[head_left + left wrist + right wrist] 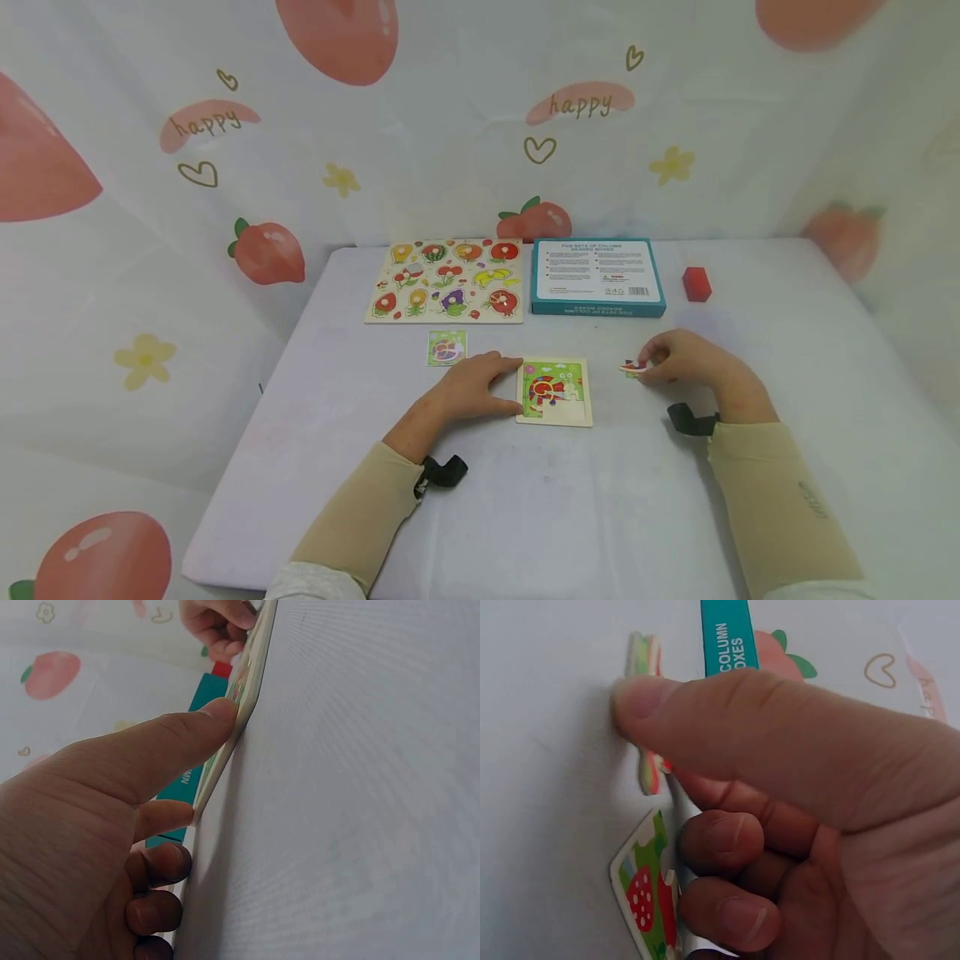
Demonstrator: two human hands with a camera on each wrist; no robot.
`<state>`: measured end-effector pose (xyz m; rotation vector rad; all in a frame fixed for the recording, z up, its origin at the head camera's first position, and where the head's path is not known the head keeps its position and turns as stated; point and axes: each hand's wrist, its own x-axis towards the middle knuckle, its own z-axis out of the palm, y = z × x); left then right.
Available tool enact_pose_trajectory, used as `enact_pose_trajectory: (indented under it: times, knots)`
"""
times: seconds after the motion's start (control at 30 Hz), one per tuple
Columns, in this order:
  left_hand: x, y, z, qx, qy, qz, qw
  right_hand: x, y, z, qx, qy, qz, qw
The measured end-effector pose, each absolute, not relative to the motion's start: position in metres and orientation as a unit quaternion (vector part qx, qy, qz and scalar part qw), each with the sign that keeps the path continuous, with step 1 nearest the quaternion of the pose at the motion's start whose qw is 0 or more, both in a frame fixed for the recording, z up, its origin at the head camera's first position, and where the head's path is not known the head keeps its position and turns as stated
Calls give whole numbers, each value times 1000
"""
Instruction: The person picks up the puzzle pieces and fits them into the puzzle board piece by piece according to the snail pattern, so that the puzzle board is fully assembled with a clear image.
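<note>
A small square puzzle board (555, 393) with a red and green picture lies in the middle of the table; its lower right part is bare wood. My left hand (480, 385) rests at its left edge. In the left wrist view the thumb (202, 724) and a fingertip press against the board's edge (247, 675). To the right, my right hand (675, 357) pinches a loose puzzle piece (633, 367) just above the table. The right wrist view shows that piece (646, 769) edge-on behind the thumb, and a second strawberry-print piece (641, 892) flat under the curled fingers.
At the back stand a fruit peg-puzzle board (446, 281), a teal box (597, 277) and a red block (697, 284). A small picture card (447, 347) lies left of the left hand. The white table (570, 517) is backed by a strawberry-print cloth.
</note>
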<state>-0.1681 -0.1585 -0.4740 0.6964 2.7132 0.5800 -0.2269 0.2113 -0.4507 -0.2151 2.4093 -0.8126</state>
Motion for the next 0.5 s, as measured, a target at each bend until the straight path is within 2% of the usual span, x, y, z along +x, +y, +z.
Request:
enact_pose_trajectory:
  times: [0.27,0.5]
  knots:
    - [-167,-158,-475,247,938,207,130,-224,208,-443,-64,912,-314,258]
    - [-167,-158,-475,245,939,205,130,-221,207,-430,-70,922,-322,203]
